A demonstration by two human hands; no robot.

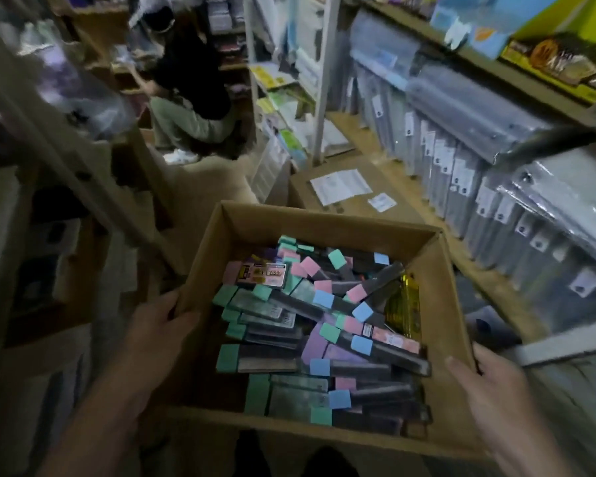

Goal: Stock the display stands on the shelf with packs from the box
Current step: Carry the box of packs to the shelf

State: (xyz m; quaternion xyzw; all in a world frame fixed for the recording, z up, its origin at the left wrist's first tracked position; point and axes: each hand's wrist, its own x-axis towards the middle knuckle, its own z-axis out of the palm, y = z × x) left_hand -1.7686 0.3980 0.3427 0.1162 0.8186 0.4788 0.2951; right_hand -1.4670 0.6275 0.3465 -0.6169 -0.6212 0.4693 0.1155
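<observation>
Head cam showed the cardboard box (324, 228) at lower centre, with the left hand (159, 325) and right hand (492, 390) each curled over a side wall, gripping it. It was crammed with slim packs (317, 325), so probably hefty and saggy; supporting it under the bottom looked safest.

Far ahead of the left hand (159, 325), a person (190, 87) in a dark top and pale trousers crouches on the floor. Ahead of the right hand (496, 404), a closed carton (355, 206) bearing white paper labels (341, 185) lies near a white upright post (326, 80). A yellow package (551, 60) sits high above.
</observation>
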